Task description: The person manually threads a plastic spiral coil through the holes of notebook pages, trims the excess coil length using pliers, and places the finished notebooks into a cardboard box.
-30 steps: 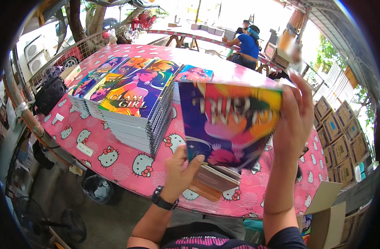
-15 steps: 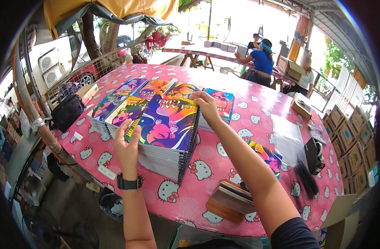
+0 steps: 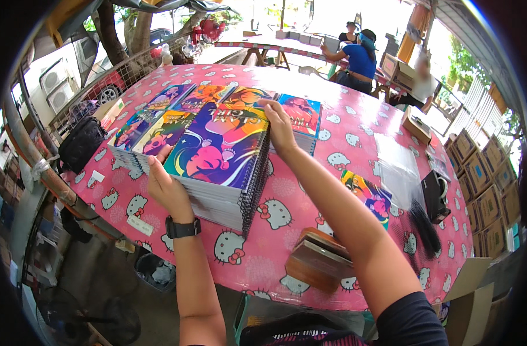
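Note:
A tall stack of spiral notebooks (image 3: 217,150) with purple, pink and yellow covers stands on the table before me, its black coils along the right side. My left hand (image 3: 166,185) presses on its near left edge, the thumb up by the top cover and the other fingers partly hidden. At the far right corner my right hand (image 3: 279,126) is curled over the edge beside the coils. Shorter notebook stacks lie close behind and to the left, among them one with a yellow cover (image 3: 165,131). Another stack with a blue and pink cover (image 3: 301,112) stands beyond my right hand.
The pink patterned tablecloth (image 3: 332,199) also bears brown wooden blocks (image 3: 318,259), a loose colourful cover (image 3: 370,196), clear plastic sheets (image 3: 397,167), black coils (image 3: 427,233) and a black bag (image 3: 82,144). Cartons (image 3: 488,190) are stacked at right. Several people are at a farther table (image 3: 263,45).
My left hand has moved down and left along the stack's edge, and the top notebook now sits more squarely on the pile. The right hand stays at the far right corner. The view has shifted slightly.

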The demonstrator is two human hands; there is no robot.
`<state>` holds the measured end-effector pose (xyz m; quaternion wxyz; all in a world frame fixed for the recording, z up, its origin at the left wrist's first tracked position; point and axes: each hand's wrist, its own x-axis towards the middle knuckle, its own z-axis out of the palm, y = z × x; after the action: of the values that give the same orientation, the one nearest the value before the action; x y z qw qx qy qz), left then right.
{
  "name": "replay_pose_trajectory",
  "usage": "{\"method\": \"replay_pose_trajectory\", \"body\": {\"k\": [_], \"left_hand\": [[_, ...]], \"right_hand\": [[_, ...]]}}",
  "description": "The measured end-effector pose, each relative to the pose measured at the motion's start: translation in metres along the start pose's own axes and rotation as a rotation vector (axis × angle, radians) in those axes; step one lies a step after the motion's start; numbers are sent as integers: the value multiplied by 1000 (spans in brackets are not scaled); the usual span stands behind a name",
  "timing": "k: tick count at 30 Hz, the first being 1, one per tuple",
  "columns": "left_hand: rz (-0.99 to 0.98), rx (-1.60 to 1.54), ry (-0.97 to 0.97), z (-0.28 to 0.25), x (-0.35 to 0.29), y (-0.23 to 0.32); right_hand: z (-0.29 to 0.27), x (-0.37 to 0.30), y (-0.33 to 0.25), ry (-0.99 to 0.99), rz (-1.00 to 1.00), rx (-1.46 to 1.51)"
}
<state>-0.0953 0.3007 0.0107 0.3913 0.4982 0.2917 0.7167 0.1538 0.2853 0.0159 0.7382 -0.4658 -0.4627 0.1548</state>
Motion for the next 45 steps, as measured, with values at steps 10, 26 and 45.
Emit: {"method": "replay_pose_trajectory", "body": {"k": [10, 26, 45], "left_hand": [[-85, 62, 106, -105, -80, 6], [238, 52, -480, -2, -183, 74], [-217, -419, -928, 45, -172, 73]], "right_hand": [[-294, -79, -37, -114, 212, -1284], [-242, -139, -147, 9, -53, -1268], [-192, -343, -185, 191, 107, -611]]}}
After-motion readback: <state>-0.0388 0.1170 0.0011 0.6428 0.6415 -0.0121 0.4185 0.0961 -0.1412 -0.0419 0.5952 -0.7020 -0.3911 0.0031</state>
